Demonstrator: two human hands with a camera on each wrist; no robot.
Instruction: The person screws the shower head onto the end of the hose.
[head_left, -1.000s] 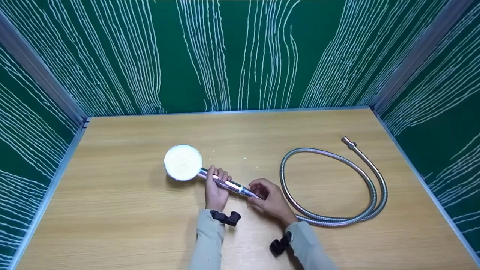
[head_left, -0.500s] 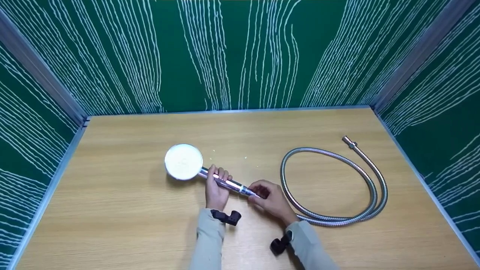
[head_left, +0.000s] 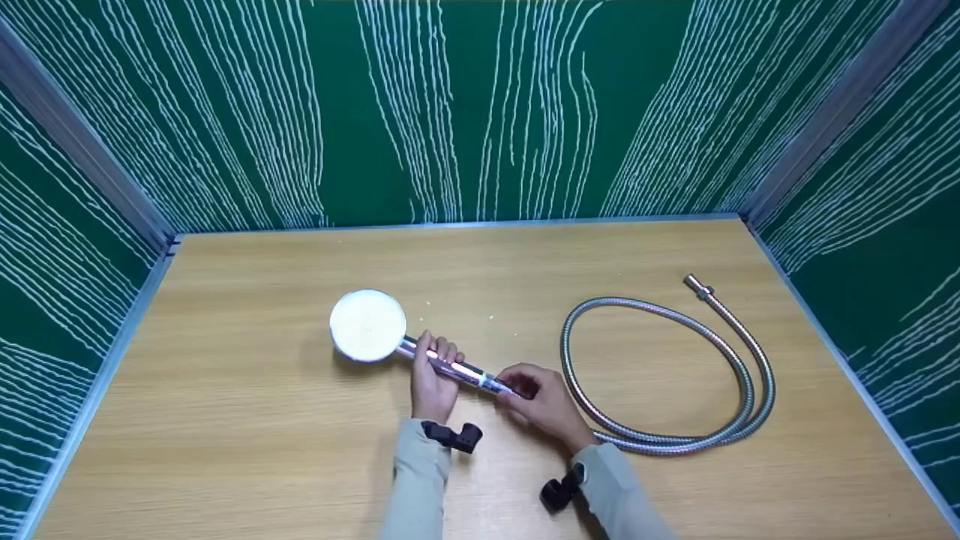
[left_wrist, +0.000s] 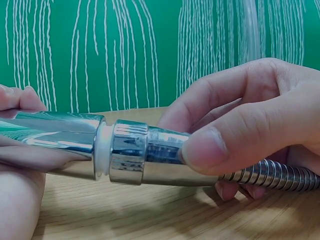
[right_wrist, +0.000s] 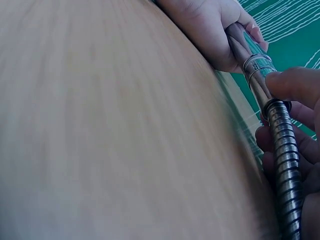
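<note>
My left hand (head_left: 435, 381) grips the chrome handle of a hand shower (head_left: 367, 325), whose round white face points up at the left. At the handle's lower end, my right hand (head_left: 546, 401) pinches the chrome connector (left_wrist: 165, 154) of a metal shower hose (right_wrist: 286, 160) between thumb and fingers. The connector lines up with the handle end, and a white ring (left_wrist: 104, 145) shows between them in the left wrist view. From under my right hand the ribbed hose runs back across the palm in the right wrist view.
The hose's remaining length lies in a loop on the wooden table (head_left: 225, 420) to the right, its free end fitting (head_left: 697, 285) toward the back. Small pale crumbs lie behind my hands. Green walls (head_left: 465, 112) with white streaks enclose the table's back and sides.
</note>
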